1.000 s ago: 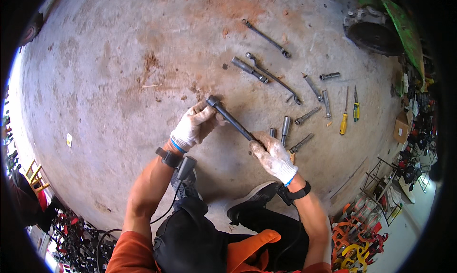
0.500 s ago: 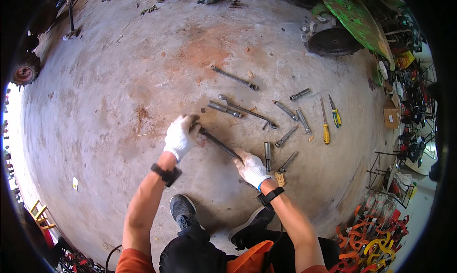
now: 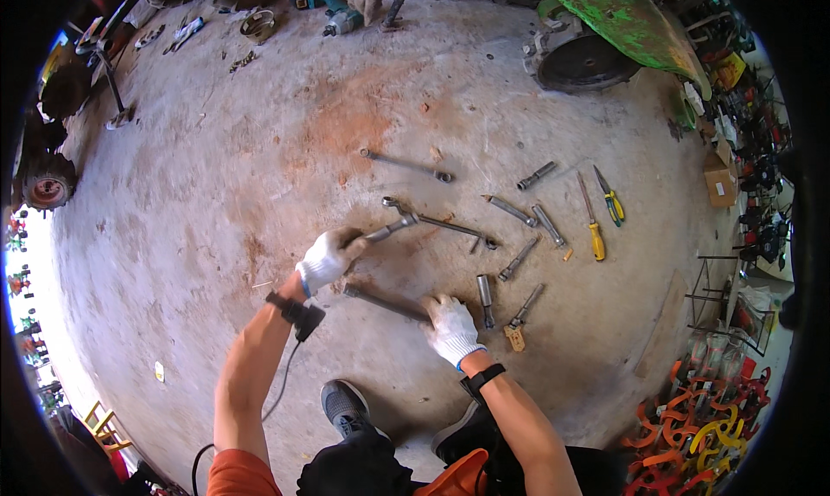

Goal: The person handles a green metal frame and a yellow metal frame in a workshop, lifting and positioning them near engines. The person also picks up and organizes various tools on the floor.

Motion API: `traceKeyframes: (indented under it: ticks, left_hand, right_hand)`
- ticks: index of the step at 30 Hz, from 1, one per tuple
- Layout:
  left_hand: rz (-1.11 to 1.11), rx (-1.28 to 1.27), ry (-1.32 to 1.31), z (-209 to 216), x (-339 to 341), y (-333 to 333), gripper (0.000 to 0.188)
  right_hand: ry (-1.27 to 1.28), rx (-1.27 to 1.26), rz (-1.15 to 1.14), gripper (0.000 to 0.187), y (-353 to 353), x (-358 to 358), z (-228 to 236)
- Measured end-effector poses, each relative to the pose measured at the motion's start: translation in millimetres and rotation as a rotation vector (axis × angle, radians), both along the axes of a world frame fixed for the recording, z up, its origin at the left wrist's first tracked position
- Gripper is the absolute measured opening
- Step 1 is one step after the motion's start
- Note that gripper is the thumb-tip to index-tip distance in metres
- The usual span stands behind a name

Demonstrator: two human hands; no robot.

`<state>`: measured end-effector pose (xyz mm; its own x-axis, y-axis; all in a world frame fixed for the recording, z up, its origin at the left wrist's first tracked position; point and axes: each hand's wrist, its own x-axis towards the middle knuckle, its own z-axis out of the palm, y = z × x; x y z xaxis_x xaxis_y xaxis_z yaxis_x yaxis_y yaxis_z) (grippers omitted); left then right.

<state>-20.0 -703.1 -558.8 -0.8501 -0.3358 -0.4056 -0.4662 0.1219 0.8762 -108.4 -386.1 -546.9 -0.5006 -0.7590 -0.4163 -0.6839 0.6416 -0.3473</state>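
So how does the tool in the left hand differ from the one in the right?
The tool in the left hand looks silver-grey; the bar in the right hand looks darker. The tool slants up to the right; the bar, up to the left. Both jut from white-gloved hands.

A silver-grey tubular metal socket tool [image 3: 393, 229] is gripped by its left end, beyond a straight dark metal bar [image 3: 386, 303] held aslant by its right.

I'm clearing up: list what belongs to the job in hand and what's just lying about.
Job in hand:
socket tool in left hand
dark bar in right hand
perhaps nearby wrench

Untouched, probably lying about:
yellow screwdriver
pliers
cardboard box
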Motion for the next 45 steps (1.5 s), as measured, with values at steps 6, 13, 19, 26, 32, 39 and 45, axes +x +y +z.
traceKeyframes:
  ticks: [6,13,19,26,32,39,45]
  left_hand:
    - [0.584,0.409,0.190,-5.3,-50.8,-56.1,0.038]
    - [0.718,0.295,0.289,-8.1,-163.3,-154.4,0.041]
    - [0.476,-0.014,0.316,-17.1,-77.0,-59.5,0.037]
    - [-0.103,-0.719,0.247,10.1,47.3,59.5,0.040]
    - [-0.385,-0.981,0.286,-4.7,86.1,97.9,0.058]
    - [-0.344,-0.575,0.180,-10.6,105.9,130.1,0.025]
    - [0.163,0.604,-0.238,-0.5,122.8,167.0,0.038]
  right_hand:
    - [-0.038,0.103,0.033,0.051,-7.9,-6.9,-4.9]
    - [-0.019,0.094,0.017,0.048,-13.6,-9.9,-15.6]
    - [-0.004,-0.004,0.025,0.046,-10.4,-14.1,-19.8]
    - [0.032,-0.138,0.021,0.025,-3.6,-4.0,-0.2]
    - [-0.370,-0.178,-0.038,0.030,9.5,8.3,27.3]
    - [-0.294,-0.139,-0.333,0.038,50.0,-41.7,62.2]
    - [0.066,-0.046,-0.504,0.043,93.7,-60.5,40.3]
